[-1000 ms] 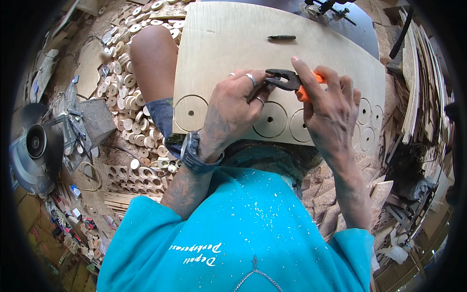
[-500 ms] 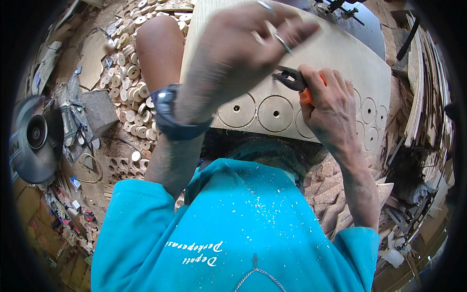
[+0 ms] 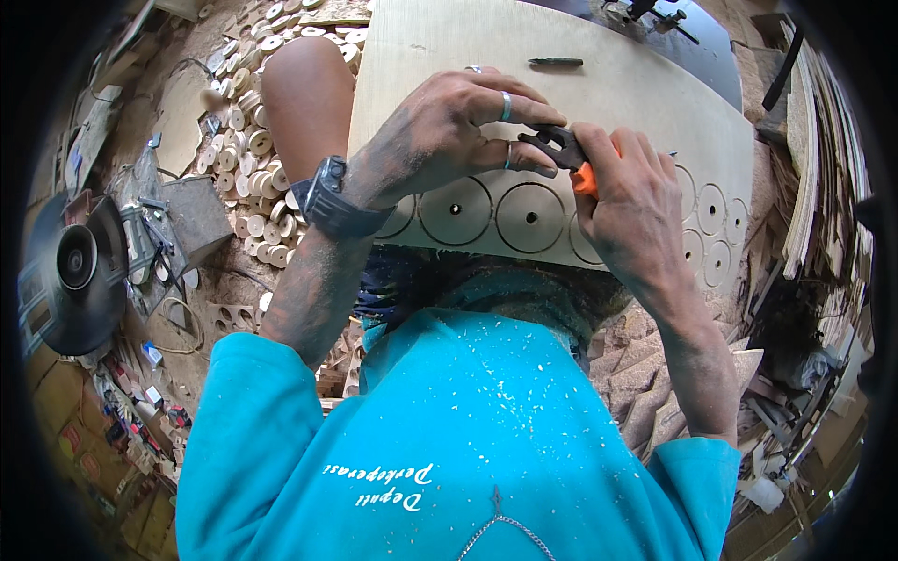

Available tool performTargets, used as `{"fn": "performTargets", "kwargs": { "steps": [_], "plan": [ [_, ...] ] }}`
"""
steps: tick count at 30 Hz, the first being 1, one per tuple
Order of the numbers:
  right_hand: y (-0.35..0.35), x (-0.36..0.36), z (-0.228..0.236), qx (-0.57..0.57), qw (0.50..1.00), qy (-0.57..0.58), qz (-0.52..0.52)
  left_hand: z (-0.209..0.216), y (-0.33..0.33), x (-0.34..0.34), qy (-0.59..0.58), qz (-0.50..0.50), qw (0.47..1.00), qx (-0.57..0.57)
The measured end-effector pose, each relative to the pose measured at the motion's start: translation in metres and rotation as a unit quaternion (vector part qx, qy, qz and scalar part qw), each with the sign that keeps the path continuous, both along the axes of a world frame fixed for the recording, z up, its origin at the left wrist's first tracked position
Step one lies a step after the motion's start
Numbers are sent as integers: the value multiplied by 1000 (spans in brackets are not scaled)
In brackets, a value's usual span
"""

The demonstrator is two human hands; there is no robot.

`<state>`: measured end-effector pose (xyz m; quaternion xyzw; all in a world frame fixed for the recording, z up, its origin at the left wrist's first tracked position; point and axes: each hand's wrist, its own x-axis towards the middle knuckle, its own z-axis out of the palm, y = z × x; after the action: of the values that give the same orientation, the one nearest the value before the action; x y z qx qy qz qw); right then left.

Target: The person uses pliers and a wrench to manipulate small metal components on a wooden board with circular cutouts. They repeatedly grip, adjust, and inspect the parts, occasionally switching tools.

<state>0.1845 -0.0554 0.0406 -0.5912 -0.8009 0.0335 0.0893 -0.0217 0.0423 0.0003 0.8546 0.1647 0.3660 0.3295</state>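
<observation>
My right hand (image 3: 625, 192) is closed round a pair of pliers (image 3: 557, 148) with dark jaws and orange handles. The jaws point left, above a pale wooden board (image 3: 449, 103). My left hand (image 3: 486, 122), wearing rings, reaches in from the left. Its thumb and index finger are apart, one on either side of the jaws; whether they touch the metal I cannot tell. On the board beyond the hands lies a short dark rod with a tapered end (image 3: 556, 62). Circles are cut into the board's near part, several with a small centre hole, like the large circle (image 3: 529, 217).
Many loose wooden discs (image 3: 257, 164) are heaped at the left, beside my bare knee (image 3: 309, 98). A fan (image 3: 75, 257) stands farther left. Beyond the board is a metal machine part (image 3: 664, 23). Stacked wood strips (image 3: 804, 159) line the right side, with offcuts (image 3: 645, 374) below the board.
My left hand has come down and nearer, from a blurred sweep over the board to beside the pliers' jaws. The dark rod now shows where that hand was. My right hand has barely moved.
</observation>
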Motion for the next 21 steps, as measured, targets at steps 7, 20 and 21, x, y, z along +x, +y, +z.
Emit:
{"fn": "performTargets", "kwargs": {
  "steps": [7,20,21],
  "plan": [
    [1,-2,-1,13,1000,-24,11,-15,-7,-7,-13,-43,980,-193],
    [-3,-4,7,-28,999,-26,-22,-8,-15,-1,1,-16,982,-190],
    [-3,-5,6,-1,1000,-17,-19,-7,-14,-1,1,-17,980,-198]
  ]
}}
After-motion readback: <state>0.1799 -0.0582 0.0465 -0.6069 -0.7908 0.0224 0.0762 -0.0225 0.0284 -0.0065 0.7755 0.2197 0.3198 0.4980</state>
